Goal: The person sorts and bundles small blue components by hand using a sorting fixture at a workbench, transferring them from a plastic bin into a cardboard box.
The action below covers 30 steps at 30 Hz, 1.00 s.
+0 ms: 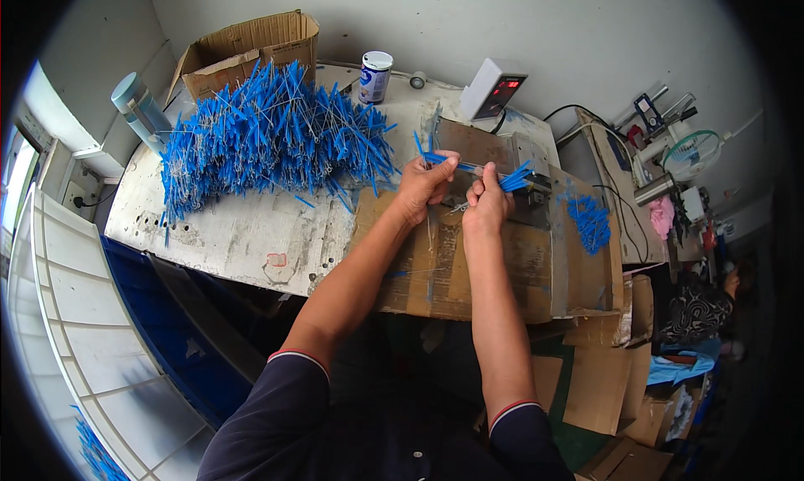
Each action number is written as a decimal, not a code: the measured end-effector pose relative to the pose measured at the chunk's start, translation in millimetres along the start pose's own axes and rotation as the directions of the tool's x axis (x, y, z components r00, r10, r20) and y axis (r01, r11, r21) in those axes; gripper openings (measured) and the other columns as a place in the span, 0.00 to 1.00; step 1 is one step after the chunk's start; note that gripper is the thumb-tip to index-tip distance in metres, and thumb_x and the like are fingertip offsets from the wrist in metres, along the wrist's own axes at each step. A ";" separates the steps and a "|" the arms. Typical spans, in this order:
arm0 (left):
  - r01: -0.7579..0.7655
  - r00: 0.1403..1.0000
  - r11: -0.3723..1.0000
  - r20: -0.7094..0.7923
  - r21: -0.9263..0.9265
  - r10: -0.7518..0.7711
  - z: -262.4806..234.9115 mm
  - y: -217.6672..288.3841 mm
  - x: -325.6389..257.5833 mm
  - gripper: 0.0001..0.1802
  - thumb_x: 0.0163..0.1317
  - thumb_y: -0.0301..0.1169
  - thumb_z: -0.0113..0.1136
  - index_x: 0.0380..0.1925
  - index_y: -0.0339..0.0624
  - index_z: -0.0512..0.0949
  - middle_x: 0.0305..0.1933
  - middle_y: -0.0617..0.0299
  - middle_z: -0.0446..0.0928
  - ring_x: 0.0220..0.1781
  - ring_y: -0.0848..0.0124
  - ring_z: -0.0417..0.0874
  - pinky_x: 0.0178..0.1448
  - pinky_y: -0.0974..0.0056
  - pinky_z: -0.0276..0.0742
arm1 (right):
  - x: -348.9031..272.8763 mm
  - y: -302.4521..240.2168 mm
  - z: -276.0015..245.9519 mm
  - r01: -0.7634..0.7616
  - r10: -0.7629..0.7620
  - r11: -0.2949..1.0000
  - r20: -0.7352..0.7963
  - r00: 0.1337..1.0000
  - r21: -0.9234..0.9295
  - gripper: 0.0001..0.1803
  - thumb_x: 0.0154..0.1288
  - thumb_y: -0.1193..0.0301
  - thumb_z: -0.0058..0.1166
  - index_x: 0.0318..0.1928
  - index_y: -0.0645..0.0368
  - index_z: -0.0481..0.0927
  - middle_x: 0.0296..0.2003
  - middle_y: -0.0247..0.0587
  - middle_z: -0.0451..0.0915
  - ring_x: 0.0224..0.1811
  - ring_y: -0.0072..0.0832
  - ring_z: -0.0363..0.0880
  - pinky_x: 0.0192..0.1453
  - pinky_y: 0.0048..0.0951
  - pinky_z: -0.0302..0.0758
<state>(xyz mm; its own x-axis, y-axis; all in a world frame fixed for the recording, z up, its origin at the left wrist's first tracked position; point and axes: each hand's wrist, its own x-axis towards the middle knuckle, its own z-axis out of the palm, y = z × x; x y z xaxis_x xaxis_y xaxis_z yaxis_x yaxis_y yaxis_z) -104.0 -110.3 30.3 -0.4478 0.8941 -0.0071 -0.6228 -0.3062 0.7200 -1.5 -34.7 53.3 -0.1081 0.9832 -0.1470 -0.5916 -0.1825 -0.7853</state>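
Note:
My left hand is closed, thumb and fingers pinching blue wire-ended sticks over the cardboard-covered part of the table. Just right of it, my right hand grips a small bundle of blue sticks whose ends fan out to the right. The hands are close together, with stick and wire lengths spanning the gap between them. A large heap of similar blue sticks with thin silvery wires lies on the left of the table. How many sticks each hand holds is hidden by the fingers.
Behind the heap stands an open cardboard box, with a blue bottle to its left. A can and a white box with a red display stand at the back. Small blue pieces lie right; a green fan is beyond.

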 end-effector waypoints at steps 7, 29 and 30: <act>-0.037 0.996 0.999 -0.079 -0.037 0.034 -15.9 7.1 9.3 0.07 0.68 0.34 0.64 0.35 0.43 0.80 0.23 0.70 0.74 0.12 0.83 0.57 0.17 0.72 0.48 | -4.5 -6.9 -23.2 0.015 -0.008 0.981 0.038 0.999 -0.191 0.08 0.73 0.69 0.56 0.43 0.61 0.79 0.36 0.48 0.85 0.14 0.15 0.64 0.12 0.18 0.54; 0.070 0.994 0.997 0.084 0.033 -0.073 -7.1 7.9 3.8 0.13 0.76 0.39 0.52 0.46 0.40 0.75 0.25 0.65 0.75 0.13 0.82 0.56 0.16 0.73 0.49 | -6.8 -18.7 -44.2 0.229 -0.034 0.853 0.388 0.921 -0.469 0.06 0.75 0.72 0.51 0.45 0.59 0.79 0.26 0.30 0.76 0.22 0.14 0.68 0.23 0.19 0.64; 0.044 0.997 0.999 0.058 0.007 -0.045 -10.3 9.3 6.5 0.13 0.76 0.39 0.51 0.46 0.40 0.75 0.25 0.65 0.75 0.13 0.82 0.56 0.17 0.73 0.49 | -11.1 -21.2 -45.4 0.235 -0.070 0.846 0.336 0.939 -0.479 0.06 0.75 0.71 0.51 0.44 0.59 0.79 0.26 0.29 0.75 0.22 0.13 0.67 0.23 0.19 0.63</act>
<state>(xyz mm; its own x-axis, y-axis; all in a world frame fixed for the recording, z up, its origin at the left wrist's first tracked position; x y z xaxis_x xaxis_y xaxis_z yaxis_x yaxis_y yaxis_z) -119.4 -110.8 29.9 -0.3818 0.9242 0.0008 -0.6374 -0.2640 0.7239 48.5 -41.9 44.3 -0.3285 0.9369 0.1192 -0.1435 0.0752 -0.9868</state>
